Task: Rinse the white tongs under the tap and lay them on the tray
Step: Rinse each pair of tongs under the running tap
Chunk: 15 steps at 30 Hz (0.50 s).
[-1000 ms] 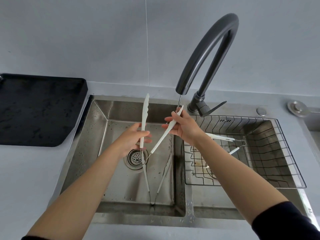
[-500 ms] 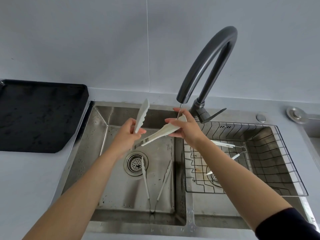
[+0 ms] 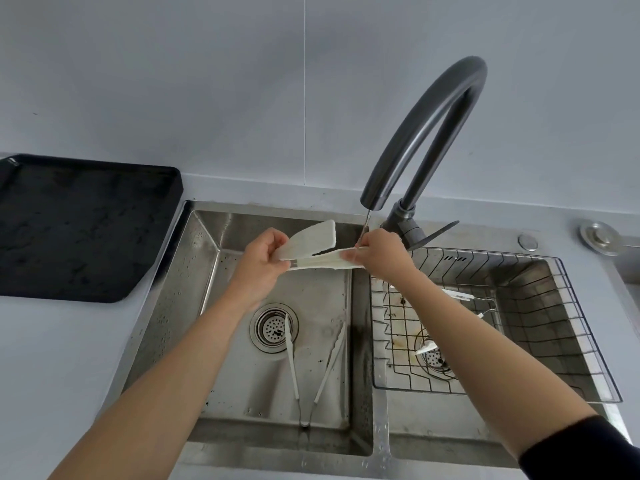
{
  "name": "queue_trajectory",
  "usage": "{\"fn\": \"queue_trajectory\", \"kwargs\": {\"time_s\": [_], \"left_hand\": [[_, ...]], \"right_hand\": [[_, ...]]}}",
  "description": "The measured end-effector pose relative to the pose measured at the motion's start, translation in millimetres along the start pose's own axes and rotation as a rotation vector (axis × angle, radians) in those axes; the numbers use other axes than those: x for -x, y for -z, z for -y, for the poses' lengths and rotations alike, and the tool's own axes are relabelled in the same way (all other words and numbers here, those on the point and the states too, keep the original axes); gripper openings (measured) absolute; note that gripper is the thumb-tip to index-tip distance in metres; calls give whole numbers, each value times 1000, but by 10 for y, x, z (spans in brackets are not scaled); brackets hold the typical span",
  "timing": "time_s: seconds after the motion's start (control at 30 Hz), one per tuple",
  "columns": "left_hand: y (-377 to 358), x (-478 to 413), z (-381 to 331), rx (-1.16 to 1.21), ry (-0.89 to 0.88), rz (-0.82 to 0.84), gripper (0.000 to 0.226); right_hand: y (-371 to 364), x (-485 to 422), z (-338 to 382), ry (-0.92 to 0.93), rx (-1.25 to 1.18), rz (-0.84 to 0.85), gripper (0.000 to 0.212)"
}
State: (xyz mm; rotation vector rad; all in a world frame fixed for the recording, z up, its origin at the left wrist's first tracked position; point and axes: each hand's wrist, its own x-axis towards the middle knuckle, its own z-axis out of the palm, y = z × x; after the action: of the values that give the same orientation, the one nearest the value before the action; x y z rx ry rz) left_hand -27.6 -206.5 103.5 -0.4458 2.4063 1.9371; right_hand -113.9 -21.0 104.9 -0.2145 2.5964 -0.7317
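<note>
Grey worktop runs across the view with a steel double sink set into it. Black tray sits on the worktop left of the sink, touching the back wall, nothing on it. Dark curved tap rises behind the divider between the basins, spout end over the right edge of the left basin, lever sticking out to the right. Black wire basket sits in the right basin. Both bare forearms reach in over the sink. Left hand is curled around the left end of the white tongs, fingers closed on them. Right hand pinches the far end of the lower arm of the tongs, fingers curled, right under the spout. The tongs are held about level above the left basin, arms spread apart, upper arm angled up and free at its tip. A thin water stream falls from the spout onto the right hand's fingers and the tong tip. A second pair of tongs lies spread on the floor of the left basin, one tip over the round drain strainer. A white-handled utensil with a metal loop lies in the basket, partly hidden by the right forearm.
</note>
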Motion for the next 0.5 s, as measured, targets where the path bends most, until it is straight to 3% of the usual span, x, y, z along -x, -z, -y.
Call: {"fn": "queue_trajectory", "kwargs": {"time_s": [0.1,0.17,0.23,0.4,0.5], "left_hand": [[-29,-17,-2,-2,-11,-15,40],[-11,-16,7,2,-14,-21,40],[23,-12,19,-1,-15,-28,40],[81,-26,21,-27,-18,-50,40],[80,-36,24,-11,-31,-64,42]], "right_hand": [[-92,2,47,-17,238,-144,50],[-131,-21,20,-20,242,-127,56],[-131,-51,-22,13,149,-6,54],[19,-10,-97,66,-292,352,23],[119,-7,-117,75,-404,422,23]]}}
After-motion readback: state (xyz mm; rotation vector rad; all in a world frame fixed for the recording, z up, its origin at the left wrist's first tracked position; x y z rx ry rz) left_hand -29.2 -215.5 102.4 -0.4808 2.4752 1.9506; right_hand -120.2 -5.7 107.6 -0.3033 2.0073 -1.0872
